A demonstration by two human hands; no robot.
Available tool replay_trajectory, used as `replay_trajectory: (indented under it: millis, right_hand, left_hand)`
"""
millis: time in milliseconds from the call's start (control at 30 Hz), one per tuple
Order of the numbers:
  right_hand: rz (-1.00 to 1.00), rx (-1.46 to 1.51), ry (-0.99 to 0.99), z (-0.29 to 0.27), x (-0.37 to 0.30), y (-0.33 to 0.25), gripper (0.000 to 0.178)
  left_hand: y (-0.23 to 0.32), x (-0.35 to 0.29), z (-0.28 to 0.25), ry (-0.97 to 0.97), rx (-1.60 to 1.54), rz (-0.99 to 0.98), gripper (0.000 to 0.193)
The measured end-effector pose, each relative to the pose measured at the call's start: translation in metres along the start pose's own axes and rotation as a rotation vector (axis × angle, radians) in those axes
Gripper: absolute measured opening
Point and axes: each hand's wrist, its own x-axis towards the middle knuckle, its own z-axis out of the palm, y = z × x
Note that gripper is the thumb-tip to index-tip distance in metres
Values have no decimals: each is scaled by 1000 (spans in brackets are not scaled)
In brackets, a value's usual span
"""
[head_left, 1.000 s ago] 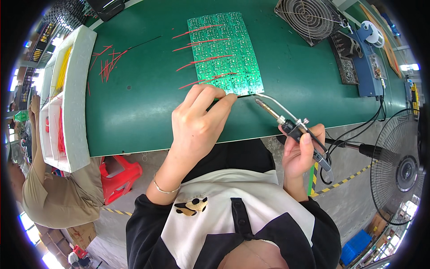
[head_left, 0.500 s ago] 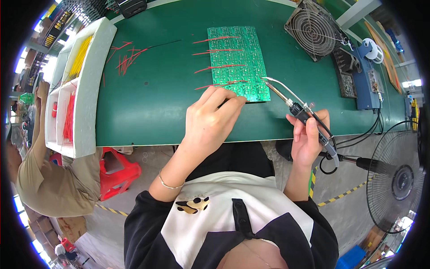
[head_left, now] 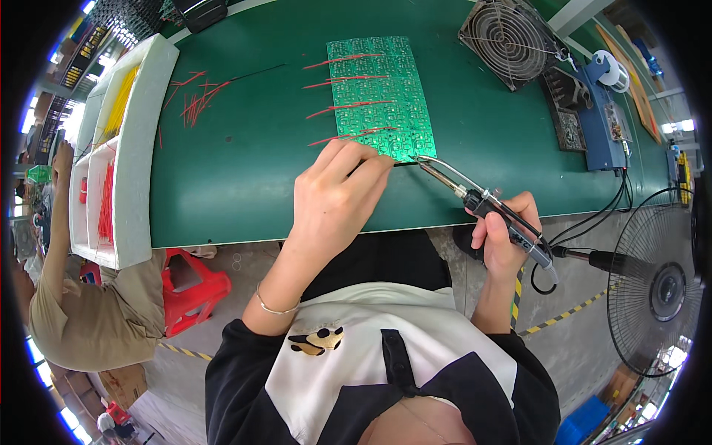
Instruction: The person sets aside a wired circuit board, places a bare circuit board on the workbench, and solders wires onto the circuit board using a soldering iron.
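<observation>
A green panel of circuit boards (head_left: 378, 89) lies on the bench, with several red wires (head_left: 348, 106) across it, their ends sticking out past its left side. My left hand (head_left: 337, 189) is closed at the panel's near edge, thumb and fingertips pinched together. What they pinch is hidden, though a thin dark strip shows beside the fingertips. My right hand (head_left: 508, 233) grips a soldering iron (head_left: 482, 202) with a curved metal feed tube along it. The iron's tip is at the panel's near edge, just right of my left fingertips; whether it touches cannot be made out.
Loose red wires (head_left: 196, 100) lie on the green bench (head_left: 252, 178) at left, beside a white foam box (head_left: 141, 156) of yellow and red wires. A square fan (head_left: 506, 41) and blue soldering station (head_left: 604, 119) stand right. A floor fan (head_left: 664, 285) is lower right; a co-worker (head_left: 96, 311) sits left.
The soldering iron's tip has moved left and toward me, from the panel's right side to its near edge by my left fingertips. My left hand remains pinched at that edge.
</observation>
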Motion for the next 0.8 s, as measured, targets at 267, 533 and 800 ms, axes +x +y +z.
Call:
replay_trajectory:
  millis: [267, 533, 800]
  right_hand:
    - [-14, -26, -13, 2, -1, -1, 19]
    - [-3, 10, 60, 9, -6, 1, 22]
    - [-4, -25, 133, 23, -19, 4, 23]
  left_hand:
    - [0, 0, 0, 15, -62, -26, 14]
    - [0, 0, 1, 22, -71, -34, 14]
    - [0, 0, 1, 19, -69, -31, 14]
